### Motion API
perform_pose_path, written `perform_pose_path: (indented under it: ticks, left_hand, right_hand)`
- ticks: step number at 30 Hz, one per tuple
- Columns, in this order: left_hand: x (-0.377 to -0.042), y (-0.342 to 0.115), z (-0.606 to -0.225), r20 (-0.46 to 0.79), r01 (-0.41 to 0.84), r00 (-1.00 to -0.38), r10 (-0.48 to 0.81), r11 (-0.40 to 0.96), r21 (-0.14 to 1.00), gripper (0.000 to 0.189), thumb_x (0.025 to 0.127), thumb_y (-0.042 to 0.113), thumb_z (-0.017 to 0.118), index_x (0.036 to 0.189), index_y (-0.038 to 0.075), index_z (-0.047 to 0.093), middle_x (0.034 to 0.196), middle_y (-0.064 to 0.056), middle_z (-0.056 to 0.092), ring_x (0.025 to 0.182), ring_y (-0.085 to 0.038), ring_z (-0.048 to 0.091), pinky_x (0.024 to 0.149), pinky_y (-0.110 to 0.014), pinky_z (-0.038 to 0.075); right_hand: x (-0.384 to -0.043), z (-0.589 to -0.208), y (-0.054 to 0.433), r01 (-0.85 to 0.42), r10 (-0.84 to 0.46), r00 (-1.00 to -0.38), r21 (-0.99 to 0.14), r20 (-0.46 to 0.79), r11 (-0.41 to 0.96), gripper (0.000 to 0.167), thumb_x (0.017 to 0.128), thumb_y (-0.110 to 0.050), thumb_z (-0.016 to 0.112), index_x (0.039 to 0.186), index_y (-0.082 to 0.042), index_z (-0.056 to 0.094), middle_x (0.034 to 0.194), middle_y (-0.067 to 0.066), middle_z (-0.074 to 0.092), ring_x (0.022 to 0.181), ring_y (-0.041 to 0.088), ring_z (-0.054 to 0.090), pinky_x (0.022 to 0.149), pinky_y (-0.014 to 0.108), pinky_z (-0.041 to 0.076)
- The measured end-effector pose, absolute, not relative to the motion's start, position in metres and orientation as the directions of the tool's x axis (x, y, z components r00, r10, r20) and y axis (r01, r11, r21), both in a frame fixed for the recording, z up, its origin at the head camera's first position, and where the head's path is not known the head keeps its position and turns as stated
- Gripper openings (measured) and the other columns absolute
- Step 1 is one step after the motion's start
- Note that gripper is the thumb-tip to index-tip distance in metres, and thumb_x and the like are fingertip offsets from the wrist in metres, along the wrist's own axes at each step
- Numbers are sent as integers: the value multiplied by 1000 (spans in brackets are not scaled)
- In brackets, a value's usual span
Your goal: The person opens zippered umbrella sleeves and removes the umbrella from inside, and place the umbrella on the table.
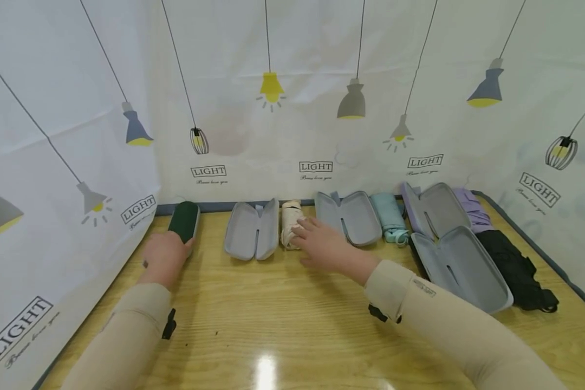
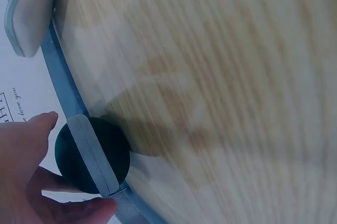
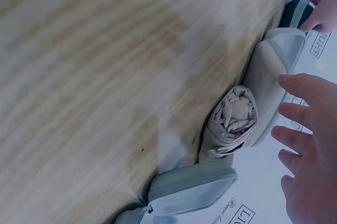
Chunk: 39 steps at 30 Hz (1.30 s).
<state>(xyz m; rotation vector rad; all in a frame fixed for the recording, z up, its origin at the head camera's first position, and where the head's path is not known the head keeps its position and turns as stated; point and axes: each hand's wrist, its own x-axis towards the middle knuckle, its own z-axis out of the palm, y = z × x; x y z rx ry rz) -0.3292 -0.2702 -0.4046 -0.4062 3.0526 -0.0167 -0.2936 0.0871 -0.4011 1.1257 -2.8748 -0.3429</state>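
A dark green zip case (image 1: 184, 219) with a grey zip band is at the left by the wall. My left hand (image 1: 166, 252) grips it, thumb on one side and fingers on the other in the left wrist view, where the case's round end (image 2: 113, 147) shows. My right hand (image 1: 322, 244), fingers spread, reaches over a beige folded umbrella (image 1: 291, 211). In the right wrist view these fingers stand apart from the umbrella (image 3: 224, 126). An open grey-lined case (image 1: 241, 230) lies left of this umbrella, and another open case (image 1: 363, 216) lies right of it.
Further right are a light blue folded umbrella (image 1: 389, 214), two more open cases, one purple outside (image 1: 443, 203) and one larger (image 1: 473, 265), a purple folded umbrella (image 1: 473, 208) and a black one (image 1: 509, 265). A printed cloth wall (image 1: 253, 146) stands behind the wooden table (image 1: 253, 319).
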Motion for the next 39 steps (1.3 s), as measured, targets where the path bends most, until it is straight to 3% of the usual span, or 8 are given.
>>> perform_pose_path:
  ticks: [8,12,16,21,25,28,32,39]
  left_hand:
    - [-342,-271,-400,-121,-267,-956,-268,963,-19,74,99,53,46,99,-19,60,101,-36,60,85,-46,63,62,-52,53]
    - [-341,-272,-395,-128,-248,-960,-248,969,-16,70,98,51,51,98,-18,63,100,-34,62,86,-46,63,66,-53,53]
    - [-340,-277,-390,-132,-261,-957,-257,965,12,68,94,50,58,102,-17,64,104,-35,61,90,-46,63,71,-55,53]
    - [-334,-286,-386,-146,-250,-960,-240,967,47,64,92,48,64,98,-16,64,98,-33,63,87,-43,63,72,-51,53]
    - [-328,-297,-384,-185,-204,-964,-189,977,62,61,91,45,66,97,-15,63,94,-30,64,84,-41,64,72,-50,53]
    - [-325,-305,-386,-211,-187,-964,-164,978,90,65,90,42,68,112,-18,56,106,-33,61,95,-44,61,81,-52,50]
    - [-324,-316,-389,-224,-166,-966,-133,976,139,82,87,38,73,133,-20,37,128,-39,47,114,-51,48,95,-56,41]
    - [-320,-327,-387,-222,-108,-972,-72,982,156,85,82,32,80,136,-17,36,131,-38,45,117,-51,47,98,-57,39]
  right_hand:
    - [-278,-405,90,-701,-711,-703,157,14,696,54,94,-39,66,139,-13,54,144,8,49,139,31,34,116,47,11]
    - [-272,-409,95,-707,-719,-693,137,60,693,44,94,-36,66,129,-10,62,131,7,59,126,27,49,111,44,30]
    - [-266,-410,100,-694,-703,-704,111,104,711,30,94,-32,65,115,-10,70,112,4,67,105,23,60,90,39,47]
    - [-258,-411,102,-689,-689,-717,51,105,723,26,94,-30,65,110,-11,71,104,3,69,96,22,62,83,40,49]
    - [-251,-413,102,-684,-682,-728,2,68,730,26,94,-31,65,111,-12,71,107,3,69,100,21,62,86,40,49]
    - [-245,-414,101,-691,-689,-722,-11,60,723,26,94,-31,65,110,-12,71,103,2,69,97,20,62,84,39,49]
    - [-240,-415,100,-701,-699,-711,-1,82,713,26,93,-32,66,108,-12,72,99,1,69,92,20,62,78,37,49]
    - [-235,-411,100,-700,-695,-710,-8,117,714,26,94,-32,66,110,-13,72,99,1,69,92,19,62,78,37,49]
